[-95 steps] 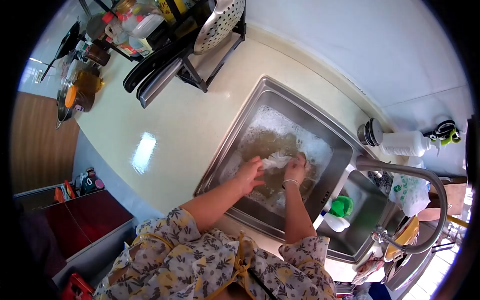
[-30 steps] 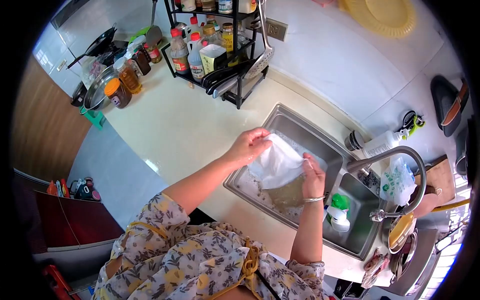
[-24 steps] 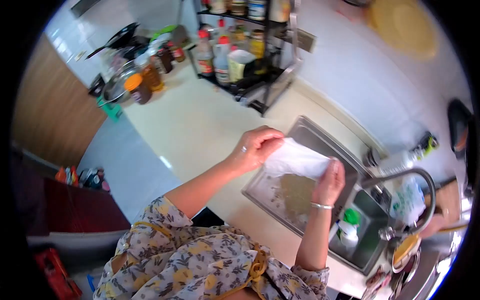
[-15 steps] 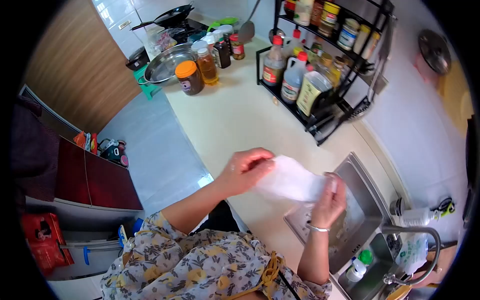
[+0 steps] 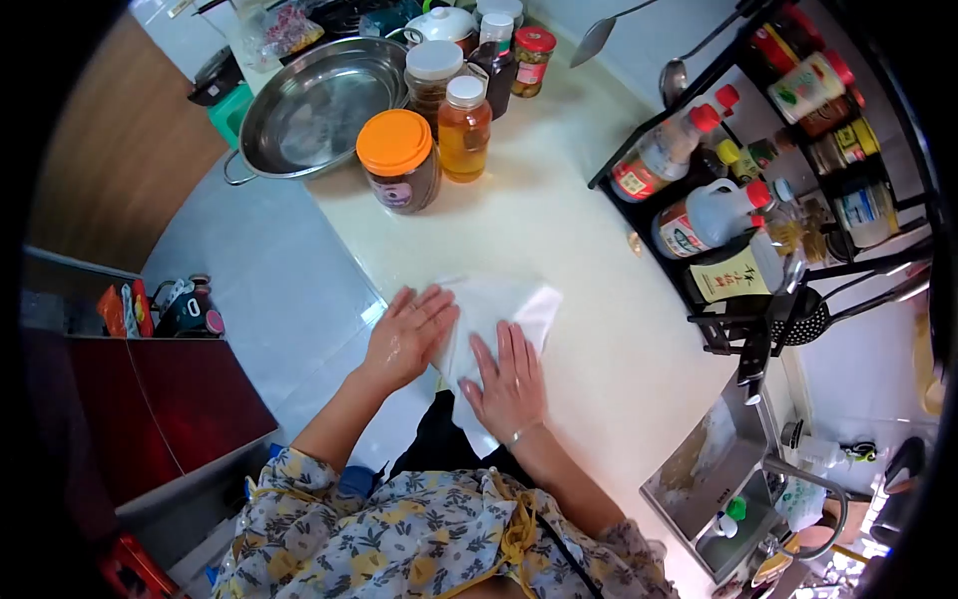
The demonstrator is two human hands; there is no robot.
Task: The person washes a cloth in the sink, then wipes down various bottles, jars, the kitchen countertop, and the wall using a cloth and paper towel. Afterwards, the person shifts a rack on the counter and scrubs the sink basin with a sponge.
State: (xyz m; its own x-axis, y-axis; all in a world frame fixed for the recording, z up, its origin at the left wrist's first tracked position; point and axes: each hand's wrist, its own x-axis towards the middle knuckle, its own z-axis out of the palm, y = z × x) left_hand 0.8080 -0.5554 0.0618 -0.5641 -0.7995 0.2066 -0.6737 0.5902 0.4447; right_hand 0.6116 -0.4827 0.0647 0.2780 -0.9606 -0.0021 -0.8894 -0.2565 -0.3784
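A thin white cloth lies spread on the cream countertop, near its front edge. My left hand rests flat on the cloth's left side, fingers extended and wet. On the lower middle of the cloth lies my right hand, palm down with the fingers apart and a bracelet at the wrist. Part of the cloth's right side is lifted in a fold beside my right fingertips. Neither hand grips anything.
A steel pan, an orange-lidded jar and a honey-coloured bottle stand at the back left. A black rack with bottles is on the right. The sink with soapy water lies at the lower right.
The view has turned left, away from the sink. The white cloth has gone from the soapy water, through the air between both hands, onto the countertop. Both hands have let go and flattened on it.
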